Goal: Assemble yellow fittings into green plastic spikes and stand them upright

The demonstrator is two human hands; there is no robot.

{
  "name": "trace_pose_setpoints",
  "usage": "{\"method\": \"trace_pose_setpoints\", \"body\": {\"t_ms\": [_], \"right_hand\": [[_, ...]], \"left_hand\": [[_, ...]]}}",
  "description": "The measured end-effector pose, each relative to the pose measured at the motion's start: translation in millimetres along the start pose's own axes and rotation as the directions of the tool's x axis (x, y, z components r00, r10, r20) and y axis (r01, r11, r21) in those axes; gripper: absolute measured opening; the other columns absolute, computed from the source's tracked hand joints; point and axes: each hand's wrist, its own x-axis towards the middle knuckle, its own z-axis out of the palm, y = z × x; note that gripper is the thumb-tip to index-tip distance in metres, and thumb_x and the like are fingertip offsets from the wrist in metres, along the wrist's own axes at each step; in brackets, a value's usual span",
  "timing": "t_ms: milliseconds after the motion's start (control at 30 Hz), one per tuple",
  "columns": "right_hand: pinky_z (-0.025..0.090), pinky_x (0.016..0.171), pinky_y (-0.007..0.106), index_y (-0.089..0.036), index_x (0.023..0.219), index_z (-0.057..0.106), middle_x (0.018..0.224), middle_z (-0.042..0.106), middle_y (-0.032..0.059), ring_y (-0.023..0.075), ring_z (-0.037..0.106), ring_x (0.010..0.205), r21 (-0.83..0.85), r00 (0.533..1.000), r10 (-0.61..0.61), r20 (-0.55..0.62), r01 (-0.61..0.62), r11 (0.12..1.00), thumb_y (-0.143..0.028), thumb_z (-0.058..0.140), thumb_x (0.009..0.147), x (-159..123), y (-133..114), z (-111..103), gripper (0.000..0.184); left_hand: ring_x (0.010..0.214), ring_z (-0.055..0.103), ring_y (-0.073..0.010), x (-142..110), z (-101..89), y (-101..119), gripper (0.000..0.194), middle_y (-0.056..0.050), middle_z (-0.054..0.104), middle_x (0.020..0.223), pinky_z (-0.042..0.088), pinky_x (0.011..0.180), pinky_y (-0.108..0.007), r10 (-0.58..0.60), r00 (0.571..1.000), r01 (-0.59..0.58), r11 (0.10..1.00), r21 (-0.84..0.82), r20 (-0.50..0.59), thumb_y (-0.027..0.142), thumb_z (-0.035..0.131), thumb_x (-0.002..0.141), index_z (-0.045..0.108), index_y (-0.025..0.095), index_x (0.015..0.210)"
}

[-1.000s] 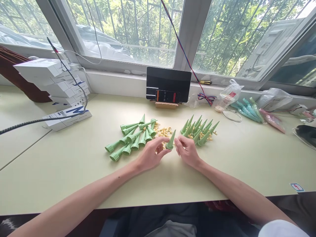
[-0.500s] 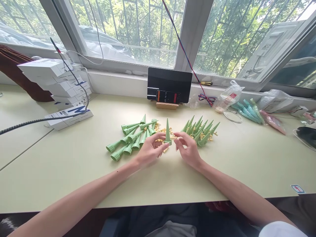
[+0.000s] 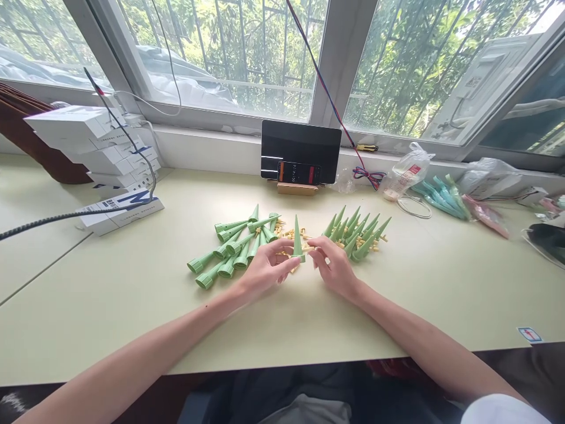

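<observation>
My left hand (image 3: 270,262) is closed round the wide base of a green plastic cone spike (image 3: 297,238), which stands point up. Facing it, my right hand (image 3: 334,265) has its thumb and fingers pinched at a small yellow peg (image 3: 308,248) beside the cone; the fingers mostly hide the peg, and I cannot tell how far it sits in the cone. Loose yellow pegs (image 3: 304,234) lie on the table behind the hands. To the left is a pile of green cone spikes (image 3: 241,244). On the right, several spikes with yellow pegs (image 3: 359,235) stand close together, points up.
A phone (image 3: 296,173) with a running timer leans against a dark tablet (image 3: 302,150) at the back. White boxes (image 3: 103,147) are stacked at the left, near a black cable (image 3: 53,222). Plastic bags (image 3: 406,174) and bagged parts (image 3: 441,197) lie along the window sill at the right.
The yellow peg shows less between the cone and my right fingers, which are slightly closer to the cone. My left hand keeps its hold. The whole view has shifted slightly.
</observation>
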Motion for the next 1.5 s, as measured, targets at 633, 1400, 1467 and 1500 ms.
{"method": "trace_pose_setpoints", "body": {"t_ms": [633, 1400, 1467, 1500], "right_hand": [[0.042, 0.065, 0.028, -0.022, 0.098, 0.053, 0.082, 0.057, 0.0036, 0.0161, 0.053, 0.07, -0.117, 0.994, -0.099, 0.052, 0.104, 0.988, -0.024, 0.039, 0.103, 0.7, 0.1, -2.2, 0.015], [0.039, 0.061, 0.027, -0.022, 0.091, 0.052, 0.075, 0.054, 0.0013, 0.0149, 0.049, 0.063, -0.082, 0.99, -0.087, 0.111, 0.097, 0.992, -0.026, 0.036, 0.103, -0.3, -0.9, -0.5, 0.021], [0.039, 0.06, 0.027, -0.022, 0.089, 0.052, 0.07, 0.053, -0.0004, 0.0142, 0.048, 0.059, -0.033, 0.993, -0.027, 0.114, 0.03, 0.999, -0.028, 0.035, 0.104, -0.7, -4.1, -0.3, 0.023], [0.039, 0.06, 0.027, -0.022, 0.088, 0.052, 0.066, 0.052, -0.0013, 0.0139, 0.048, 0.056, -0.01, 0.993, 0.004, 0.116, -0.003, 1.0, -0.029, 0.035, 0.104, -1.0, -5.5, 0.0, 0.024]], "left_hand": [[0.048, 0.047, -0.0055, -0.2, -1.9, -0.3, 0.038, -0.004, 0.066, 0.084, 0.039, 0.043, -0.019, -0.008, 0.999, 0.007, 1.0, 0.016, 0.035, 0.04, 0.074, 0.08, 0.064, 0.015, 0.108], [0.056, 0.05, -0.006, 1.0, -8.9, -10.1, 0.033, -0.004, 0.064, 0.088, 0.048, 0.052, -0.02, 0.162, 0.985, -0.17, 0.976, 0.139, 0.066, 0.029, 0.07, 0.085, 0.065, 0.019, 0.116], [0.06, 0.052, -0.0066, 1.6, -10.0, -13.6, 0.031, -0.005, 0.064, 0.096, 0.053, 0.059, -0.023, 0.245, 0.968, -0.252, 0.948, 0.195, 0.061, 0.027, 0.068, 0.086, 0.067, 0.02, 0.116], [0.061, 0.053, -0.0068, 2.0, -10.6, -15.2, 0.03, -0.006, 0.063, 0.098, 0.054, 0.06, -0.024, 0.271, 0.961, -0.278, 0.937, 0.212, 0.061, 0.027, 0.067, 0.087, 0.067, 0.02, 0.117]]}}
